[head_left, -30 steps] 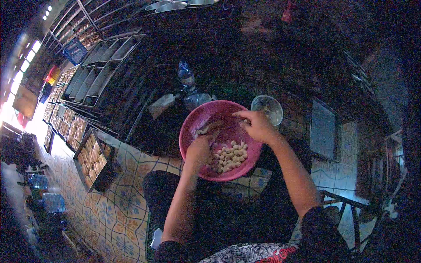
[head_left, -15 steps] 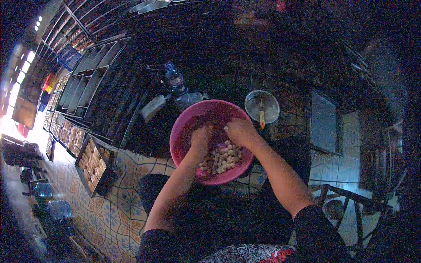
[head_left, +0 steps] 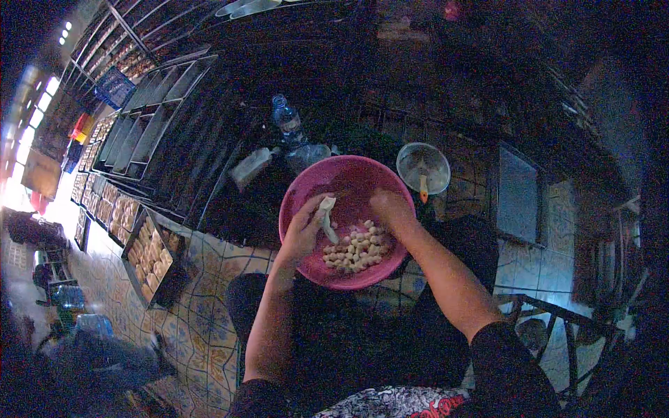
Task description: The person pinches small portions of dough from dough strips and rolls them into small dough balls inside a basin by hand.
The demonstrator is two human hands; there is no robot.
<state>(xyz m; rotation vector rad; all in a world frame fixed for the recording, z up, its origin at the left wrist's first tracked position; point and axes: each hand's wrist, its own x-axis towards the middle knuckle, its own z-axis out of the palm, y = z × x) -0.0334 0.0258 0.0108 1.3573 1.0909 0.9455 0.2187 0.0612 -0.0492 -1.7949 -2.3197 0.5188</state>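
Note:
A pink basin (head_left: 348,283) rests between my knees, with many small pale dough pieces (head_left: 359,249) gathered in its near half. My left hand (head_left: 301,230) is closed around a soft white strip of dough (head_left: 327,219), which hangs down over the left part of the basin. On the right side, inside the basin, my right hand (head_left: 391,210) is near the inner wall, above and to the right of the dough pieces. Its fingers are blurred and dark, so what they hold, if anything, does not show.
Behind the basin stand a round bowl (head_left: 440,161) with an orange-handled tool (head_left: 423,187) and a plastic bottle (head_left: 288,124). Trays of dough rolls (head_left: 150,259) line the left. A blurred person (head_left: 104,359) is at lower left; a metal frame (head_left: 536,306) stands lower right.
My left hand has risen from the basin's bottom and now shows the white dough strip. My right hand has shifted slightly within the basin. A person has come into view at lower left.

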